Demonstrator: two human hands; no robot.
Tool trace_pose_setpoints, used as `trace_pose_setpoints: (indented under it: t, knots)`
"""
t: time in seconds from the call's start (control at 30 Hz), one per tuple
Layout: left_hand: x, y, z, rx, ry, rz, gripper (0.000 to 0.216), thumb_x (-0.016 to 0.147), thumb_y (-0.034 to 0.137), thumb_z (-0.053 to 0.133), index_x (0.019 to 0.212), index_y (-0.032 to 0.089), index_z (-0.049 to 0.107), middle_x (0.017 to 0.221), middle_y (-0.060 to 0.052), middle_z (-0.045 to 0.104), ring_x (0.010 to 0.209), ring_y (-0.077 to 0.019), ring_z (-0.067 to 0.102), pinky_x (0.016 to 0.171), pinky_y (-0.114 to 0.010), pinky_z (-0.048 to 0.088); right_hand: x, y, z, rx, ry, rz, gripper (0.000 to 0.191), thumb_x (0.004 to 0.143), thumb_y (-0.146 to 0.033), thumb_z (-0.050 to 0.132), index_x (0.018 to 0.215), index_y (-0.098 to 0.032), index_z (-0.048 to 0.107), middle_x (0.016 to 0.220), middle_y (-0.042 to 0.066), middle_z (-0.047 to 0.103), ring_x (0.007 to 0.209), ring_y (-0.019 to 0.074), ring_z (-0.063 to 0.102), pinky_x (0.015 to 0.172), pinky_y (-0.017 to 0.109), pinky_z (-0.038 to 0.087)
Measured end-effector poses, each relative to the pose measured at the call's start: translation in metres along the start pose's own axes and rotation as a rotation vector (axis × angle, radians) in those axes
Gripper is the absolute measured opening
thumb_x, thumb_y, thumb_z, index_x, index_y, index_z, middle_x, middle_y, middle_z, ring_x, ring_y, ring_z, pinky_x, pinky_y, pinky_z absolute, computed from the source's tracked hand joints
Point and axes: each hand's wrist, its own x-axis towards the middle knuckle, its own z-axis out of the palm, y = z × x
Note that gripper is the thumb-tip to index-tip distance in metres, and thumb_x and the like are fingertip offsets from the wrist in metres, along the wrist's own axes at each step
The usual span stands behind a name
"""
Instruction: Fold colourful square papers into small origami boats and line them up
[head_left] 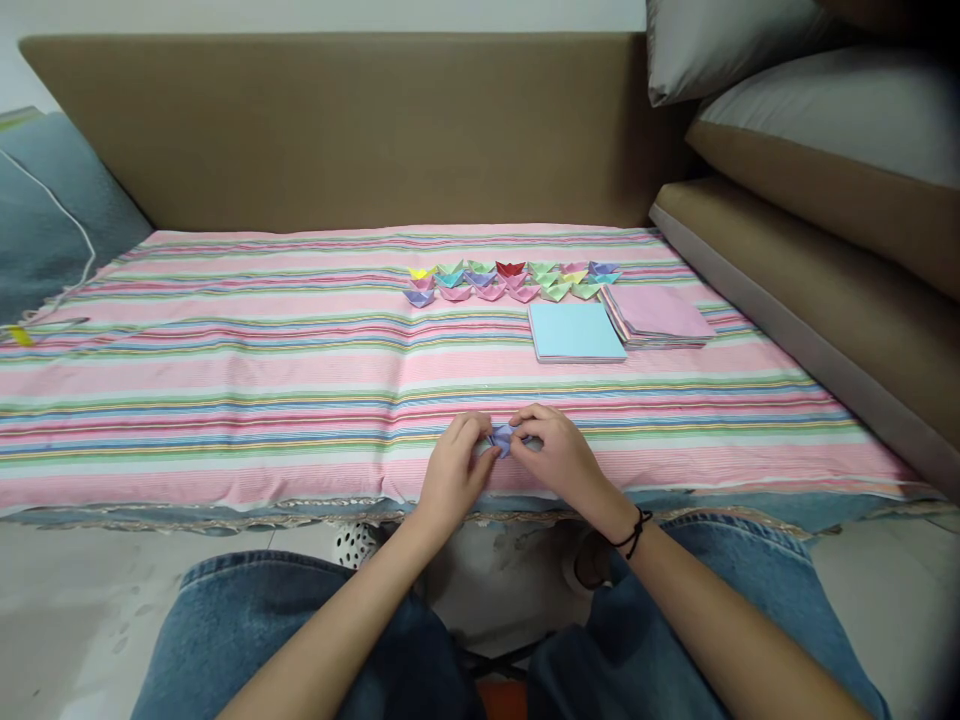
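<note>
Pinching a small piece of folded purple paper (502, 438) between our two hands, we are working just inside the front edge of a striped cloth (300, 375). Our left hand (456, 470) is gripping the paper's left side, thumb and fingers drawn narrow; our right hand (559, 452) is holding the other side in a similar pinch — the fingertips hiding part of it. Our forearms are reaching over blue jeans (247, 610) to get there, and a dark bracelet (637, 532) is circling our right wrist.

Along the back, a brown panel (360, 130) is bounding the cloth, while brown and grey cushions (810, 330) are walling in its right side. To our left, the cloth is stretching widely, with a white cord (79, 220) lying by its far left corner.

Beyond our hands, folded paper boats (490, 291) of many colours are standing close together in rows. Nearer us and to the right, a blue-topped paper stack (576, 330) is lying just beside a pink-topped paper stack (664, 312) — their lower sheets showing only as thin layers at the edges.
</note>
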Motion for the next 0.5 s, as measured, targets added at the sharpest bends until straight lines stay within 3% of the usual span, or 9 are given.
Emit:
trace_pose_setpoints:
  t: [0.23, 0.5]
  knots:
    - [-0.003, 0.003, 0.001, 0.079, 0.014, -0.019, 0.013, 0.085, 0.013, 0.047, 0.094, 0.021, 0.047, 0.109, -0.008, 0.053, 0.106, -0.0195, 0.049, 0.089, -0.033, 0.043, 0.001, -0.004, 0.003, 0.000, 0.040, 0.048, 0.020, 0.070, -0.009, 0.055, 0.055, -0.021, 0.060, 0.078, 0.004, 0.063, 0.081, 0.0200, 0.058, 0.076, 0.035, 0.048]
    - [-0.011, 0.008, 0.005, 0.486, 0.040, 0.039, 0.011, 0.087, 0.019, 0.045, 0.094, 0.019, 0.053, 0.118, -0.013, 0.053, 0.097, -0.0243, 0.053, 0.079, -0.039, 0.043, 0.000, -0.002, 0.002, 0.032, 0.009, 0.053, 0.020, 0.070, -0.009, 0.055, 0.055, -0.020, 0.059, 0.082, 0.005, 0.062, 0.083, 0.0203, 0.058, 0.076, 0.036, 0.048]
